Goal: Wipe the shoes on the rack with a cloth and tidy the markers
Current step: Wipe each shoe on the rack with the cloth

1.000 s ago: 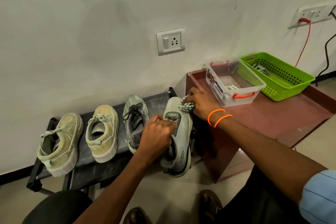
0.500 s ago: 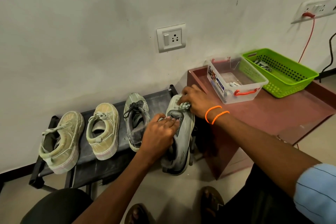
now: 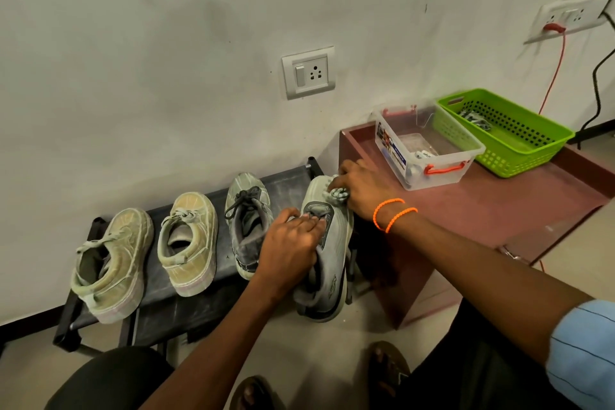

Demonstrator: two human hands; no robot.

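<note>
- The rack, a low dark frame against the wall, carries four shoes in a row, toes to the wall; its right end stands just beside the tabletop, a reddish-brown low stand with a raised lip.
- The grey shoe sits at the rack's right end, its heel hanging past the front edge. It looks light and soft in the upper, stiffer at the sole, so it would likely slide or tip under rubbing unless braced; the collar and tongue are the sensible place to hold it.
- The dark laced shoe stands beside it, and the two tan shoes fill the rack's left half, apart from both hands.
- A green basket at the tabletop's back right corner holds small dark items that may be the markers; too small to tell. A clear box sits just left of it, touching.
- The left hand presses down on the grey shoe's tongue, fingers curled over it, a holding grip that steadies it.
- The right hand bunches the cloth, its grip closed round it, against the shoe's toe. The cloth is limp and wadded, so a balled hold suits scrubbing.
</note>
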